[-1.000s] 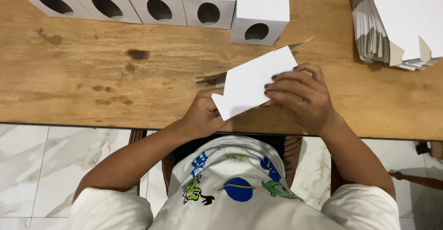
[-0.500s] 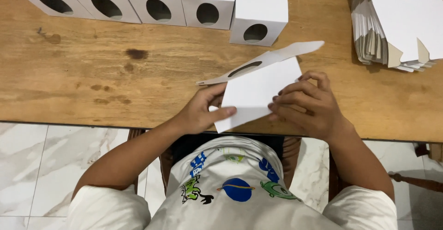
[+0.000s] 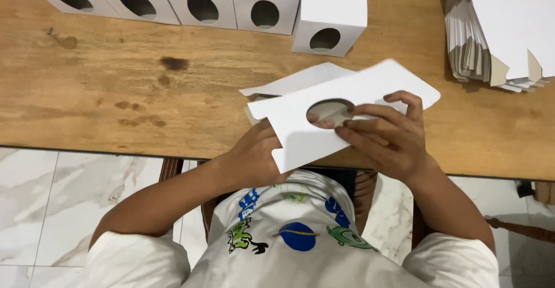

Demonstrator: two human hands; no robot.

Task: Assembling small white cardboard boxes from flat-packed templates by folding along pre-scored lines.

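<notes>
both our hands grip a flat white carton blank (image 3: 341, 112) over the wooden table (image 3: 115, 109) edge, left hand (image 3: 254, 155) pinching its lower corner, right hand (image 3: 384, 140) now fingering the newly upturned round cutout, so it is opening up.

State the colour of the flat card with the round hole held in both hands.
White; the card shows best in the head view.

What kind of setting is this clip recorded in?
Probably a small home or workshop packing station: a wooden table on a marble-tiled floor, a row of folded white boxes, a stack of flat blanks, and both hands on another blank.
</notes>
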